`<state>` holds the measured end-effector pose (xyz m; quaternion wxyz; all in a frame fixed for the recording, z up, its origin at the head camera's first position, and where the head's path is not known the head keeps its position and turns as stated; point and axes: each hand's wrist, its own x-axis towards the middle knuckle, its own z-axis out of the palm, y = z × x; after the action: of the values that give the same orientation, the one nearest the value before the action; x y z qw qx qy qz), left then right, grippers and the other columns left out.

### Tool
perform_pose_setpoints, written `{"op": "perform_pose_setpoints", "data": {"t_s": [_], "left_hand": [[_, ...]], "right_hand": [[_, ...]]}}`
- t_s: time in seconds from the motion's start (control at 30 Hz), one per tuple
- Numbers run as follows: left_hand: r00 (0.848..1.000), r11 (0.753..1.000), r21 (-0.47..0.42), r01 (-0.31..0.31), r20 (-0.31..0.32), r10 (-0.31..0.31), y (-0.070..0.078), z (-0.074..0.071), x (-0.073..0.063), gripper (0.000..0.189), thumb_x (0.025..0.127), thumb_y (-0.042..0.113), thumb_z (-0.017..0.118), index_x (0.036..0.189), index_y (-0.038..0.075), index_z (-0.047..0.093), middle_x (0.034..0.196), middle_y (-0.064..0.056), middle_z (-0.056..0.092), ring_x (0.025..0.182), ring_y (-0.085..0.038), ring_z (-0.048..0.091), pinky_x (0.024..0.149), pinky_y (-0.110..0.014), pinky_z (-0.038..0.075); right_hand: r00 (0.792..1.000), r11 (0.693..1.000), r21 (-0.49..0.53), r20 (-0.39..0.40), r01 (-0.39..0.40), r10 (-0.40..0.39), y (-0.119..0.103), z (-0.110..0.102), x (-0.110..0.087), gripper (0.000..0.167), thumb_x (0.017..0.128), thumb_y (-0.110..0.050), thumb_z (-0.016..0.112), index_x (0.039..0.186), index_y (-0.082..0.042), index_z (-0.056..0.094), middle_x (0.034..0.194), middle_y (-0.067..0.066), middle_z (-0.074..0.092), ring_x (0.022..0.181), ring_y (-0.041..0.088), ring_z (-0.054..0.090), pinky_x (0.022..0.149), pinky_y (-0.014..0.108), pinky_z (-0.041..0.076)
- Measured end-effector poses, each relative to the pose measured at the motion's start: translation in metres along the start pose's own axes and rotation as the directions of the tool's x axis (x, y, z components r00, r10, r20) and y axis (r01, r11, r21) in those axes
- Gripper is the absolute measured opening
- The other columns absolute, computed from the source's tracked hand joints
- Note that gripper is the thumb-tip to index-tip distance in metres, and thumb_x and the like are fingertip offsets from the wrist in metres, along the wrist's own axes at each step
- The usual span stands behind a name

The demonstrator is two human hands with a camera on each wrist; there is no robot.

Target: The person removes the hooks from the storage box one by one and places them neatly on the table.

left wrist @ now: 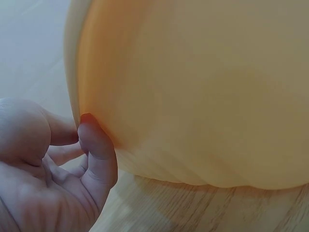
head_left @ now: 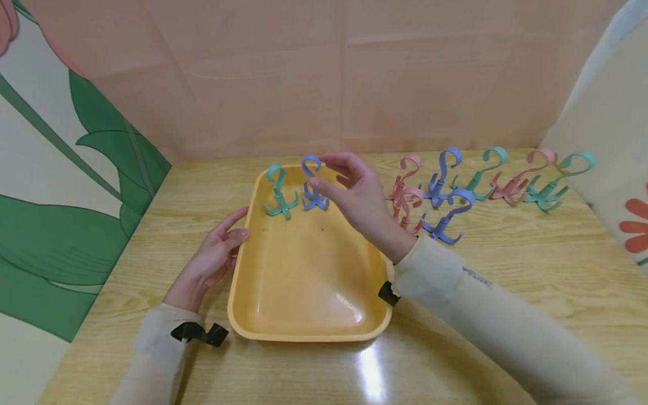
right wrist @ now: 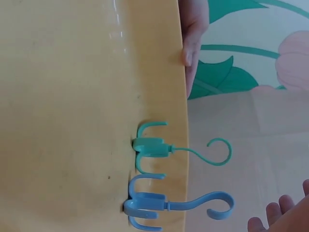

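Observation:
A yellow tray [head_left: 309,275] lies on the table in front of me. My left hand [head_left: 215,253] rests against its left side, the fingertips touching the outer edge near the rim. Inside the tray, at its far end, a green multi-claw hook hanger [head_left: 278,197] and a blue one [right wrist: 149,202] stand side by side, leaning on the far wall with their curved hooks above the rim. My right hand [head_left: 354,194] hovers beside the blue hanger, fingers loosely bent and holding nothing. The right wrist view shows its fingers [right wrist: 285,210] apart from the blue hook.
Right of the tray, several more hook hangers stand on the wooden table [head_left: 531,270], among them a pink one [head_left: 516,183], a blue one [head_left: 445,219] and a green one [head_left: 549,191]. A pink-covered wall [head_left: 334,84] rises behind. Painted wall panels flank both sides.

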<state>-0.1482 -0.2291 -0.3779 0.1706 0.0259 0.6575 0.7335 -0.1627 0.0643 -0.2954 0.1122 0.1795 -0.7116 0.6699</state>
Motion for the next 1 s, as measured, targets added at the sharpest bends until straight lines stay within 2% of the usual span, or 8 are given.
{"op": "perform_pose_setpoints", "data": {"t_s": [0.17,0.37,0.63,0.77,1.0], "left_hand": [[1.0,1.0,-0.002,-0.002,0.003,0.002,0.001,0.0,0.0,0.06,0.107,0.011,0.049,0.161,0.016,0.024,0.104,-0.008,0.067,0.074,-0.012,0.066,0.057,-0.023,0.054],[1.0,1.0,-0.004,0.003,0.006,-0.003,0.001,0.001,0.0,0.06,0.107,0.011,0.049,0.161,0.017,0.024,0.104,-0.007,0.067,0.074,-0.012,0.066,0.057,-0.023,0.054],[1.0,1.0,-0.004,0.003,0.009,-0.003,0.001,0.0,0.0,0.06,0.107,0.011,0.048,0.161,0.016,0.024,0.104,-0.007,0.067,0.073,-0.012,0.066,0.056,-0.023,0.054],[1.0,1.0,-0.003,0.004,0.01,-0.004,0.0,-0.001,0.0,0.06,0.107,0.011,0.048,0.161,0.016,0.023,0.105,-0.008,0.067,0.075,-0.012,0.066,0.058,-0.024,0.055],[1.0,1.0,0.002,0.003,0.0,-0.003,0.001,0.0,0.001,0.059,0.107,0.012,0.048,0.161,0.018,0.025,0.106,-0.009,0.066,0.076,-0.014,0.067,0.058,-0.025,0.055]], "right_hand": [[0.999,0.999,-0.001,-0.011,-0.036,0.036,0.009,0.007,0.01,0.039,0.089,-0.009,0.078,0.125,-0.002,0.065,0.126,0.006,0.066,0.125,0.019,0.056,0.109,0.041,0.041],[0.997,0.996,-0.056,-0.036,-0.074,0.072,0.018,0.011,0.021,0.04,0.088,-0.013,0.079,0.125,-0.005,0.065,0.126,0.006,0.066,0.127,0.024,0.054,0.109,0.045,0.037],[0.983,0.975,-0.128,-0.059,-0.18,0.174,0.031,0.013,0.039,0.047,0.088,-0.021,0.08,0.131,-0.012,0.062,0.132,-0.002,0.062,0.132,0.024,0.049,0.109,0.04,0.037],[0.976,0.97,-0.113,-0.054,-0.218,0.213,0.041,0.013,0.044,0.051,0.088,-0.022,0.081,0.134,-0.012,0.06,0.135,-0.001,0.059,0.132,0.025,0.047,0.11,0.039,0.038],[0.967,0.966,-0.044,-0.04,-0.253,0.251,0.059,0.016,0.049,0.061,0.085,-0.024,0.083,0.138,-0.012,0.056,0.136,0.0,0.057,0.129,0.02,0.048,0.106,0.035,0.041]]}}
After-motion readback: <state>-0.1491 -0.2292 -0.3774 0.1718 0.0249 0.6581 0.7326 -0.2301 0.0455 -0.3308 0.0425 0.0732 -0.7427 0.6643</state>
